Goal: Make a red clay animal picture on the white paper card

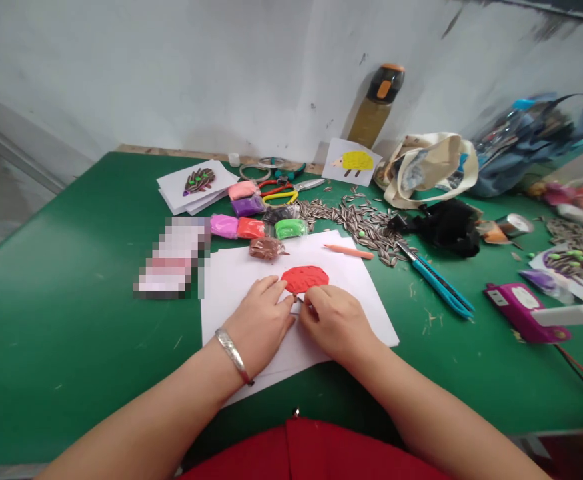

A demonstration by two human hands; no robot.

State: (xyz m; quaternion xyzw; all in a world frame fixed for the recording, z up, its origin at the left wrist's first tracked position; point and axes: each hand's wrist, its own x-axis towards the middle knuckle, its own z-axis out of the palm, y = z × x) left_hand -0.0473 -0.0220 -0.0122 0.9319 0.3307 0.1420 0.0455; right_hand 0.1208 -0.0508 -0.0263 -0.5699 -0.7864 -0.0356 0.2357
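A flattened oval of red modelling clay (305, 277) lies on the white paper (366, 293) in front of me. My left hand (256, 327), wearing a silver bangle, lies with fingers stretched out over the sheet, fingertips at the oval's left edge. Just below the oval is a small brown bit (295, 298) between the two hands. My right hand (338, 323) is closed in a pinch close to that bit; a thin dark thing shows at its fingertips, too small to name. Above the oval sit an orange pencil (348, 251) and a bag of brown clay (266, 249).
Several clay packets, such as the green one (291, 229), stand behind the paper. Sunflower seeds (368, 223) are scattered beyond, near yellow-handled scissors (286, 195). To the right lie a blue utility knife (441, 287) and a purple device (526, 310). A hedgehog picture (352, 162) leans against the wall.
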